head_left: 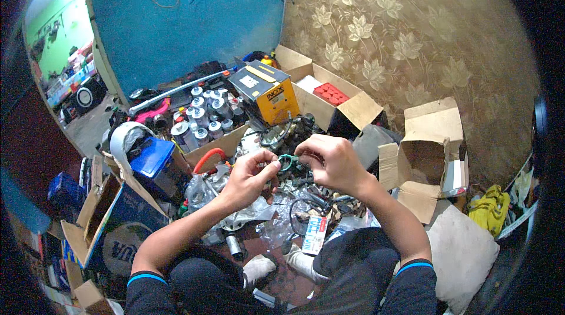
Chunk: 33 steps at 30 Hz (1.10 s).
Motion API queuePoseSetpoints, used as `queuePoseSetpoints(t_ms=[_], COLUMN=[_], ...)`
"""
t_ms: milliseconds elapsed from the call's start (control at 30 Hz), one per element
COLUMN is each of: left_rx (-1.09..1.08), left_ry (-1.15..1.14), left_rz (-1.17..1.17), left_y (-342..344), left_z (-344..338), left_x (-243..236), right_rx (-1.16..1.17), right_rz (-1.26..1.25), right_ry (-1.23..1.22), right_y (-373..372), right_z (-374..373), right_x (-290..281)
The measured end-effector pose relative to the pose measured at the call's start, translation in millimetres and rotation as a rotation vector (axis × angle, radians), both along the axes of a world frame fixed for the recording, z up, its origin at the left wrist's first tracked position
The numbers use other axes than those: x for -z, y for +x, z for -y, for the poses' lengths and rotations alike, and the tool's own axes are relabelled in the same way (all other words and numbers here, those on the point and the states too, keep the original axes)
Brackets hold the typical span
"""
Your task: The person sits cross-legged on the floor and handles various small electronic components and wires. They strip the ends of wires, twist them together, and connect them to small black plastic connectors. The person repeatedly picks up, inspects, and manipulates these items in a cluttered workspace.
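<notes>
Blue wall (188, 26) above cluttered floor (257, 245)
Forearms (188, 219) slanting inward, the left hand (253, 178) and right hand (332, 162) nearly meet, fingertips (273, 165) pinched on a green ring (286, 169) between them, above metal parts (275, 135)

Wearing dark trousers (203, 282), with pale footwear (259, 270) between the trouser legs and, flanking the trousers, dark short sleeves (148, 298) edged bright blue.

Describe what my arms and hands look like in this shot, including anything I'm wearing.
Your left hand and right hand are ungloved. The forearms are uncovered, below short, dark sleeves, each edged with a thin, bright blue band.
</notes>
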<state>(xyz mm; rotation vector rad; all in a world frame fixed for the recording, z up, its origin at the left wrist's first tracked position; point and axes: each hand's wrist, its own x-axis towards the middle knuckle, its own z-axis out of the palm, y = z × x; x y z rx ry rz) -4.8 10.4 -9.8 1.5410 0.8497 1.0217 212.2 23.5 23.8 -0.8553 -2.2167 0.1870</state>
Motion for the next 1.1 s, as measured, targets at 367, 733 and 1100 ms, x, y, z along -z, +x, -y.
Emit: queuePoseSetpoints(t_ms=[367,733,1100], left_rx=[-0.285,-0.313,-0.243], left_ry=[0.667,0.585,0.629], left_rz=[-0.328,-0.331,-0.218], left_y=[6,9,12], left_z=[-2,10,14], left_x=[11,0,-1], right_rx=[-0.41,-0.421,-0.222], right_rz=[-0.599,-0.417,-0.347], right_ry=[-1.174,-0.724,-0.675], right_y=[4,-3,-5], right_z=[3,2,6], right_x=[-12,-1,-3])
